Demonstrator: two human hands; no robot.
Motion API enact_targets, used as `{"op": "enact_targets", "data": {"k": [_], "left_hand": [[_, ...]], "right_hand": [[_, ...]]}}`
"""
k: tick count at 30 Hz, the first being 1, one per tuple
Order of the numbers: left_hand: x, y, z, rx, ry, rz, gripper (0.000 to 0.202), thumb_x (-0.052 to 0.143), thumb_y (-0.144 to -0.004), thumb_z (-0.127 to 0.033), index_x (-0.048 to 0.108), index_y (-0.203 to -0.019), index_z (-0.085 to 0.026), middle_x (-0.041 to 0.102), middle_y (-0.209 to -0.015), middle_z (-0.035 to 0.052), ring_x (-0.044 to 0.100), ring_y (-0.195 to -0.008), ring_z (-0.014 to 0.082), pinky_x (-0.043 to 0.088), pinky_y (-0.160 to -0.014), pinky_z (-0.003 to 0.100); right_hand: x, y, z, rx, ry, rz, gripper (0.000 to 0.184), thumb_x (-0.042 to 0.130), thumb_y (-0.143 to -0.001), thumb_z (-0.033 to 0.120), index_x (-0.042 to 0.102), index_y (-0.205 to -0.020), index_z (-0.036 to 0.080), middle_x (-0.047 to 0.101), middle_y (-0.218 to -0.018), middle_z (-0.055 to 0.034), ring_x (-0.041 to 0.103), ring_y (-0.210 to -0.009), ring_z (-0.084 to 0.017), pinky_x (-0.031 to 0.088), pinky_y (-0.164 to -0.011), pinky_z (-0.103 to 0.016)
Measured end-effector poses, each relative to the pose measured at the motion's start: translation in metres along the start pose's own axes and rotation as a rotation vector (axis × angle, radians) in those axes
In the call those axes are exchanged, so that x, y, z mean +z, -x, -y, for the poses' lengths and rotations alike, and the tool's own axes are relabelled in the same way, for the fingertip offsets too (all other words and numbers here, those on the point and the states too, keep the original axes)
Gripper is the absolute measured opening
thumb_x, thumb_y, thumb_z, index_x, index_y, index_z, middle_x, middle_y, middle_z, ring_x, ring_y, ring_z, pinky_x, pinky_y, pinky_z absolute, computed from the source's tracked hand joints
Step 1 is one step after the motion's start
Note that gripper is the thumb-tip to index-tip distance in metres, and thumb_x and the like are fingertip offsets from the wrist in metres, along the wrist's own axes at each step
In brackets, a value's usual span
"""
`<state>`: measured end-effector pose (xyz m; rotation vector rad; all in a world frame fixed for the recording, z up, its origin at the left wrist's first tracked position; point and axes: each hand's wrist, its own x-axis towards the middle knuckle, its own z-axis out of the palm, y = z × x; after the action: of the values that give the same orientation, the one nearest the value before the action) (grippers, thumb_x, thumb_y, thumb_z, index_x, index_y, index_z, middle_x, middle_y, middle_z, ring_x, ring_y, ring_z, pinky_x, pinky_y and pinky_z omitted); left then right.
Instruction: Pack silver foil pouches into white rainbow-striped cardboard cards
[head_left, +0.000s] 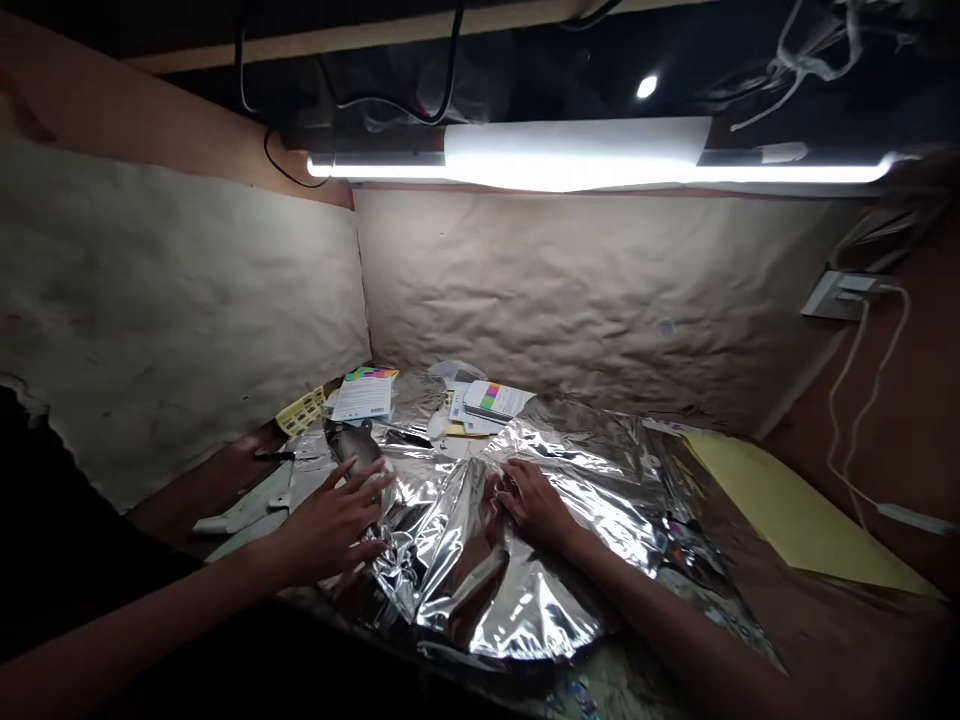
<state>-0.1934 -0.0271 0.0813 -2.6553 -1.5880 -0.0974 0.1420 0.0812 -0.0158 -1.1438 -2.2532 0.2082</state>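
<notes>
A large crinkled silver foil sheet (570, 520) lies spread over the work surface. My left hand (337, 525) rests on its left part with fingers spread, open, beside a raised fold of foil (356, 445). My right hand (534, 503) sits near the sheet's middle with fingers curled, pinching a crease of the foil. Another hand and forearm (225, 470) reach in from the left, just behind my left hand, near a dark small tool; I cannot tell whose they are.
Printed cards with colour stripes (495, 398) and a white leaflet (364, 398) lie at the back, next to a yellow grid piece (304, 410). A yellow paper sheet (787, 510) lies on the right. Pale flat tools (251, 500) sit at left. A wall socket (836, 295) trails white cables.
</notes>
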Motion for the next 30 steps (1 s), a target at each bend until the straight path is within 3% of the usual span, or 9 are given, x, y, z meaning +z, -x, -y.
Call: {"op": "enact_targets", "data": {"k": [3, 5, 9, 12, 16, 20, 23, 27, 30], "left_hand": [[0.002, 0.009, 0.01, -0.194, -0.055, 0.183, 0.045, 0.052, -0.093, -0.05, 0.064, -0.124, -0.02, 0.072, -0.112, 0.0161, 0.065, -0.11, 0.0366, 0.045, -0.095, 0.051], [-0.002, 0.013, 0.014, -0.35, -0.118, 0.279, 0.061, 0.043, -0.093, -0.059, 0.06, -0.13, -0.013, 0.074, -0.099, 0.0197, 0.069, -0.096, 0.0414, 0.049, -0.081, 0.052], [-0.016, 0.015, 0.028, -0.458, -0.179, 0.375, 0.06, 0.042, -0.091, -0.06, 0.075, -0.094, -0.01, 0.072, -0.097, 0.0242, 0.067, -0.094, 0.0459, 0.049, -0.077, 0.053], [-0.021, 0.004, 0.042, -0.478, -0.151, 0.306, 0.04, 0.053, -0.087, -0.043, 0.074, -0.089, -0.009, 0.071, -0.096, 0.0252, 0.067, -0.093, 0.0457, 0.048, -0.078, 0.052], [-0.015, -0.023, 0.032, -0.287, 0.102, 0.194, 0.031, 0.046, -0.092, -0.036, 0.067, -0.101, -0.015, 0.071, -0.099, 0.012, 0.067, -0.093, 0.0282, 0.048, -0.082, 0.035], [-0.007, -0.027, -0.007, 0.072, 0.595, 0.332, 0.027, 0.053, -0.091, -0.042, 0.066, -0.104, -0.021, 0.069, -0.092, 0.0033, 0.064, -0.082, 0.0197, 0.046, -0.072, 0.026], [-0.002, -0.009, -0.023, 0.197, 0.539, 0.401, 0.017, 0.067, -0.08, -0.032, 0.068, -0.095, -0.024, 0.068, -0.095, 0.0016, 0.062, -0.085, 0.0206, 0.044, -0.076, 0.027], [0.008, 0.004, -0.022, -0.125, 0.8, 0.488, 0.031, 0.058, -0.086, -0.047, 0.062, -0.104, -0.022, 0.067, -0.088, 0.0026, 0.064, -0.081, 0.0216, 0.046, -0.07, 0.028], [0.018, -0.011, -0.023, -0.369, 1.11, 0.537, 0.056, 0.052, -0.084, -0.066, 0.055, -0.112, -0.017, 0.066, -0.081, 0.0041, 0.066, -0.07, 0.0218, 0.048, -0.062, 0.029]], "right_hand": [[0.001, 0.0, -0.001, 0.002, -0.006, 0.005, 0.04, 0.054, -0.092, 0.032, 0.057, -0.129, 0.017, 0.054, -0.134, -0.0159, 0.049, -0.125, -0.029, 0.041, -0.107, -0.047], [0.002, 0.0, -0.002, 0.002, -0.003, 0.012, 0.039, 0.054, -0.092, 0.031, 0.057, -0.128, 0.016, 0.053, -0.134, -0.0157, 0.049, -0.125, -0.029, 0.041, -0.107, -0.046], [0.001, 0.0, -0.001, 0.011, 0.014, 0.019, 0.039, 0.053, -0.093, 0.03, 0.055, -0.13, 0.017, 0.052, -0.136, -0.0147, 0.047, -0.127, -0.027, 0.041, -0.108, -0.043], [0.0, 0.0, 0.0, 0.023, 0.024, 0.023, 0.038, 0.053, -0.093, 0.03, 0.056, -0.129, 0.018, 0.053, -0.135, -0.0141, 0.048, -0.126, -0.026, 0.042, -0.107, -0.043], [-0.002, 0.0, 0.002, 0.034, 0.031, 0.02, 0.039, 0.053, -0.093, 0.03, 0.055, -0.13, 0.017, 0.053, -0.136, -0.0149, 0.049, -0.126, -0.027, 0.043, -0.106, -0.044], [-0.002, 0.0, 0.003, 0.034, 0.047, 0.021, 0.039, 0.053, -0.093, 0.029, 0.054, -0.13, 0.016, 0.053, -0.136, -0.0157, 0.05, -0.125, -0.027, 0.044, -0.106, -0.044], [0.0, 0.0, 0.002, 0.026, 0.059, 0.022, 0.039, 0.053, -0.093, 0.029, 0.054, -0.13, 0.016, 0.054, -0.134, -0.0149, 0.051, -0.124, -0.026, 0.044, -0.106, -0.042], [0.003, 0.001, -0.002, 0.014, 0.058, 0.009, 0.039, 0.054, -0.093, 0.028, 0.054, -0.13, 0.017, 0.054, -0.134, -0.0143, 0.05, -0.124, -0.026, 0.044, -0.106, -0.042], [0.003, 0.0, -0.002, 0.01, 0.058, -0.025, 0.041, 0.057, -0.091, 0.027, 0.054, -0.13, 0.016, 0.053, -0.134, -0.0154, 0.05, -0.122, -0.027, 0.045, -0.103, -0.043]]}}
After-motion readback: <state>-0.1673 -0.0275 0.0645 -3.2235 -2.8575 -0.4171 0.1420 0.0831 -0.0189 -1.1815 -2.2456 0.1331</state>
